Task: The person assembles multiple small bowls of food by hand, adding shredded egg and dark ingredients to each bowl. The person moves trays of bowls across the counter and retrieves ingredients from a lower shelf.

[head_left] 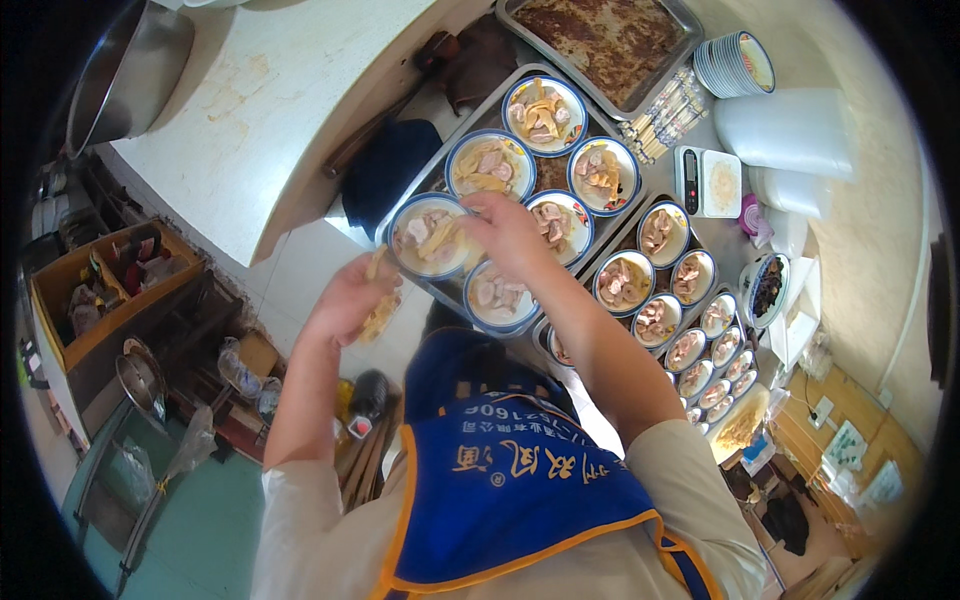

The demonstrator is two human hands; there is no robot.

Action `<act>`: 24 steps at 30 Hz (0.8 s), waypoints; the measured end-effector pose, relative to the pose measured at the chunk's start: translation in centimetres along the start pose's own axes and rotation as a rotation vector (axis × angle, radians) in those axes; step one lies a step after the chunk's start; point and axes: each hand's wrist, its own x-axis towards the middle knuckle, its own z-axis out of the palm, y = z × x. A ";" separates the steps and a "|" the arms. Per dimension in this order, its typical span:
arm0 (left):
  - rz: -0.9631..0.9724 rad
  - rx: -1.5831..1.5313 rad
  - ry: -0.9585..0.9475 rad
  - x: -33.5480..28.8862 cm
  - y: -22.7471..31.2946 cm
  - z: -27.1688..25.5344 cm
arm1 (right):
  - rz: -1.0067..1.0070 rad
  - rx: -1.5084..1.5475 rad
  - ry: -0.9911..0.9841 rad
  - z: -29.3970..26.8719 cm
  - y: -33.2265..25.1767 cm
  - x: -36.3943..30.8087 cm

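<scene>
At six o'clock, closest in, sits the blue apron (530, 480) with its orange edging, and just past it both bare hands are at work! Look to nine: the left hand (352, 297) has its fingers curled round a bundle of yellowish strips (379, 318), gripping them just off the tray's corner, some hanging below the palm. Up at twelve, the right hand (492, 232) reaches in, fingertips bunched low over the right side of a blue-rimmed bowl (414, 267) at eleven; whether they pinch anything, I can't tell. In that bowl lie pale meat pieces and more of those yellowish strips. It's one of six on the metal tray (550, 176) spreading from eleven round to one, all of them filled! Swing to three, and here's a second tray (627, 241), its bowls showing pinkish meat, with a packed cluster of others trailing away towards four. Beyond, at three, stands a bowl of dark pieces (767, 290); at two, a white scale (720, 183). Farther off, between one and two, there's a stack of bowls (730, 66) tipped on its side, and at one a brown-stained tray (600, 50). Way out at ten, a big metal basin (150, 70) rests on the pale counter (235, 105).
</scene>
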 end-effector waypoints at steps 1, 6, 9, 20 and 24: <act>-0.001 -0.017 0.011 0.1 -0.1 0.3 | 0.015 0.035 -0.009 -0.5 0.3 -0.1; 0.023 -0.067 0.039 -0.1 0.3 2.6 | 0.062 0.121 -0.083 -1.7 1.4 -2.3; 0.034 -0.105 0.034 -0.1 -0.3 2.9 | 0.060 0.202 -0.097 -0.9 2.2 -3.5; 0.245 -0.090 0.101 1.9 -3.1 10.5 | -0.044 0.197 -0.170 -1.5 -0.6 -10.0; 0.207 -0.129 0.066 2.1 -3.7 12.8 | -0.048 0.245 -0.006 -1.3 2.2 -10.2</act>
